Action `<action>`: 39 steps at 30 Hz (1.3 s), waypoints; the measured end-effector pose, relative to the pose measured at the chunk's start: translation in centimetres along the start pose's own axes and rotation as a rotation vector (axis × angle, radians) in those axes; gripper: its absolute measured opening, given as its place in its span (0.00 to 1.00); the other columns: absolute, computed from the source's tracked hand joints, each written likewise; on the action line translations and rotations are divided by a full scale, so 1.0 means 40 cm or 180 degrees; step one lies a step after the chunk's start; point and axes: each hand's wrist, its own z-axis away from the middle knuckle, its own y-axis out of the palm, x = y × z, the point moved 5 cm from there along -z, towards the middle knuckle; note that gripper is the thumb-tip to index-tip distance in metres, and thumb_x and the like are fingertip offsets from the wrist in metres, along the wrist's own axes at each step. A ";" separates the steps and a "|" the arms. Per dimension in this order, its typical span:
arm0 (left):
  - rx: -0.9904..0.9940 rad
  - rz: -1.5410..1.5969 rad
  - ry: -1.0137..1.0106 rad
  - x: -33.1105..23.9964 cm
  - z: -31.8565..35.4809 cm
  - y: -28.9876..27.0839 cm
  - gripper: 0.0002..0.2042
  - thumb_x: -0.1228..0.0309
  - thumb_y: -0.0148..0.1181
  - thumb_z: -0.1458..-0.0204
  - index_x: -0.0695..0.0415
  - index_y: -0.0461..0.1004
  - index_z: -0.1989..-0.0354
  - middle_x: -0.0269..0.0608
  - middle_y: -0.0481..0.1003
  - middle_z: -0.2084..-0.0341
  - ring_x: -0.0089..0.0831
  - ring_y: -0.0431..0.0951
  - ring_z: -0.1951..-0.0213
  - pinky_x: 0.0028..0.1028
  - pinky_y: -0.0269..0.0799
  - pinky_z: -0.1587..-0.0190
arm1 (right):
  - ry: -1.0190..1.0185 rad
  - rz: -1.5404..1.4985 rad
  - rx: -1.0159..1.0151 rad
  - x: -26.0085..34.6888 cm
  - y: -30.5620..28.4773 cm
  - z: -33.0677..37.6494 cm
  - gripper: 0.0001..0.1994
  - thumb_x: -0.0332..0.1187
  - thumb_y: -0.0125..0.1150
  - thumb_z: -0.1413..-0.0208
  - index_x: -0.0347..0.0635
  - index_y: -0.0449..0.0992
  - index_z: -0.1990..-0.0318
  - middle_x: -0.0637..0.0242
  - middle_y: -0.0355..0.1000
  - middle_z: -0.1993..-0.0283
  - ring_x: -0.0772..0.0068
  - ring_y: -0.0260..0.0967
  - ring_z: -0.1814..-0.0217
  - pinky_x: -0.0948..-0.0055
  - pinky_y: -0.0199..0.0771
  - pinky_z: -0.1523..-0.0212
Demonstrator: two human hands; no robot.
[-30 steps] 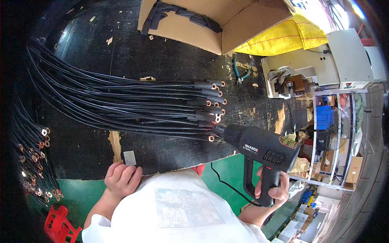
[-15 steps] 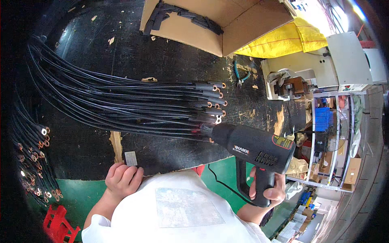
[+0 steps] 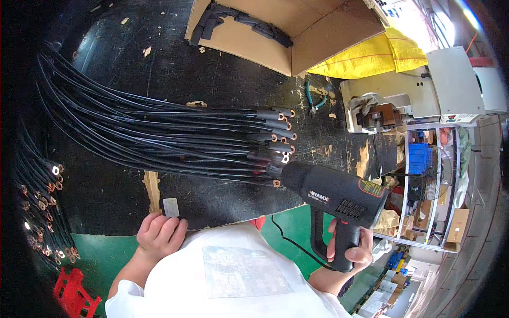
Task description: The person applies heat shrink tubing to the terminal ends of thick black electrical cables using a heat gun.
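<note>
In the head view, the right hand (image 3: 358,250) wraps its fingers around the black heat gun (image 3: 339,192) — it points at the sleeves (image 3: 260,155) on the cables (image 3: 175,126), over the bench (image 3: 228,204). The left hand (image 3: 163,236) has curled fingers; whether they pinch something, I cannot tell. Probably sleeves are being heated; next calls for steady aim.

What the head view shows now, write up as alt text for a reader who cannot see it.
A person's right grip holds a black heat gun, its nozzle close to the copper-ringed ends of black cables spread across a worn black table. The left grip rests curled at the table's edge, beside a small pale card.
</note>
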 end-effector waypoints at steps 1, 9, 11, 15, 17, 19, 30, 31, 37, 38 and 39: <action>-0.0005 -0.0007 -0.0002 -0.001 0.000 0.002 0.10 0.71 0.66 0.57 0.52 0.82 0.64 0.33 0.75 0.66 0.31 0.75 0.63 0.35 0.77 0.57 | 0.0001 -0.0002 -0.0003 -0.002 0.001 -0.001 0.38 0.38 0.70 0.73 0.10 0.69 0.55 0.36 0.73 0.63 0.56 0.73 0.86 0.67 0.74 0.91; 0.0012 0.0017 -0.0017 -0.001 0.006 0.004 0.10 0.70 0.65 0.57 0.52 0.82 0.63 0.33 0.75 0.65 0.31 0.75 0.63 0.35 0.77 0.56 | -0.0047 -0.0084 0.0165 -0.002 0.004 -0.008 0.38 0.37 0.71 0.71 0.11 0.69 0.53 0.35 0.73 0.63 0.56 0.74 0.86 0.68 0.75 0.90; 0.0018 0.0001 0.0008 -0.001 0.005 0.003 0.11 0.70 0.65 0.57 0.51 0.82 0.63 0.33 0.75 0.65 0.31 0.75 0.62 0.35 0.77 0.55 | -0.0036 -0.0068 0.0164 0.000 0.000 -0.008 0.38 0.37 0.72 0.71 0.11 0.69 0.53 0.35 0.73 0.63 0.56 0.74 0.86 0.68 0.75 0.90; 0.0047 0.0005 0.0025 -0.001 0.004 0.004 0.11 0.70 0.65 0.57 0.51 0.82 0.62 0.33 0.75 0.65 0.31 0.74 0.62 0.36 0.77 0.55 | -0.0038 -0.0053 0.0164 -0.001 0.001 -0.008 0.38 0.38 0.73 0.71 0.11 0.68 0.54 0.35 0.73 0.62 0.57 0.74 0.85 0.68 0.75 0.90; 0.0018 -0.0012 -0.0010 -0.001 0.007 0.002 0.11 0.70 0.65 0.57 0.52 0.82 0.62 0.33 0.75 0.65 0.32 0.74 0.62 0.36 0.77 0.55 | 0.0015 0.0007 0.0195 -0.003 -0.006 -0.007 0.39 0.38 0.73 0.71 0.10 0.68 0.54 0.35 0.73 0.62 0.57 0.74 0.85 0.68 0.75 0.90; 0.0030 -0.0011 -0.0007 -0.002 0.006 0.004 0.11 0.69 0.65 0.57 0.51 0.82 0.62 0.33 0.75 0.64 0.32 0.74 0.62 0.36 0.77 0.55 | 0.0064 0.0058 0.0218 -0.006 -0.009 -0.007 0.39 0.38 0.73 0.71 0.10 0.68 0.54 0.35 0.73 0.63 0.57 0.74 0.85 0.68 0.75 0.90; 0.0073 0.0017 -0.0016 -0.003 0.004 0.007 0.10 0.70 0.65 0.55 0.52 0.82 0.63 0.33 0.75 0.65 0.31 0.74 0.62 0.36 0.77 0.55 | 0.0144 0.0328 -0.0001 -0.009 -0.050 -0.002 0.39 0.43 0.72 0.71 0.13 0.70 0.56 0.39 0.75 0.61 0.59 0.73 0.84 0.67 0.75 0.87; 0.0080 0.0011 -0.0017 -0.003 0.003 0.005 0.10 0.70 0.65 0.56 0.52 0.82 0.63 0.33 0.75 0.65 0.32 0.74 0.62 0.36 0.77 0.55 | 0.0147 0.0322 -0.0006 -0.008 -0.059 -0.003 0.39 0.43 0.72 0.71 0.13 0.70 0.56 0.39 0.75 0.61 0.59 0.73 0.84 0.67 0.75 0.87; 0.0077 0.0022 -0.0003 -0.004 0.005 0.007 0.11 0.71 0.66 0.56 0.52 0.83 0.62 0.34 0.75 0.65 0.32 0.75 0.62 0.37 0.77 0.55 | 0.0096 0.0264 -0.0029 -0.017 -0.094 0.000 0.37 0.41 0.73 0.69 0.14 0.71 0.55 0.41 0.75 0.59 0.59 0.75 0.82 0.66 0.77 0.85; 0.0073 0.0048 -0.0016 -0.004 0.006 0.008 0.11 0.71 0.66 0.57 0.52 0.83 0.62 0.34 0.75 0.65 0.32 0.75 0.62 0.37 0.77 0.55 | 0.0190 0.0264 0.0045 -0.018 -0.100 -0.001 0.37 0.40 0.73 0.68 0.16 0.71 0.52 0.43 0.75 0.57 0.59 0.76 0.80 0.66 0.78 0.83; 0.0078 0.0043 -0.0008 -0.004 0.005 0.008 0.11 0.71 0.66 0.57 0.52 0.83 0.62 0.34 0.75 0.65 0.32 0.75 0.62 0.37 0.77 0.55 | 0.0289 0.0257 0.0122 -0.020 -0.102 -0.002 0.38 0.39 0.74 0.68 0.18 0.71 0.49 0.45 0.76 0.55 0.58 0.78 0.77 0.66 0.79 0.81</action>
